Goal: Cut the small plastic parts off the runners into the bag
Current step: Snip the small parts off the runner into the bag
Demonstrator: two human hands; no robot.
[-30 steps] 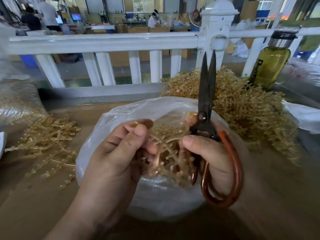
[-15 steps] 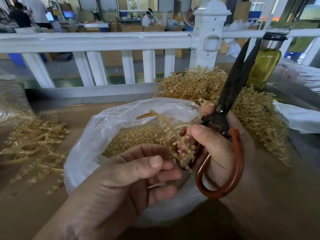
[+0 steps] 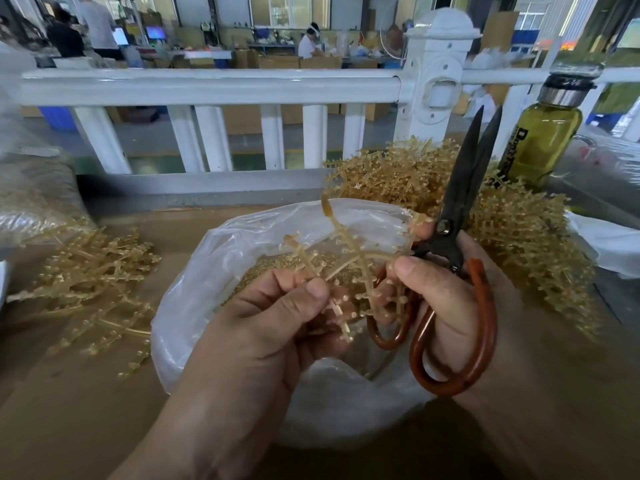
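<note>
Runner [image 3: 346, 258] is held above the mouth of the bag [image 3: 194, 323], over the loose cut parts [image 3: 273, 268] inside it. Left hand [image 3: 263, 327] pinches its lower branches, thumb against fingers. Right hand [image 3: 446, 299] curls through the handles of the scissors [image 3: 457, 230], thumb also pressing a branch. Blades are nearly closed and point up, away from the bag.

Risks:
- The doubled right grip may slip.
- Parts snipped near the bag's rim may fall outside.
- Fingertips are close to the pivot.

Both hands held close together, near centre.
The left hand [image 3: 263, 327], at the near left with its back to the camera, pinches a runner [image 3: 349, 258] between thumb and forefinger. The right hand [image 3: 446, 299] (fingers threaded through the loops) grips the scissors [image 3: 460, 209], thumb stretched leftward.
</note>
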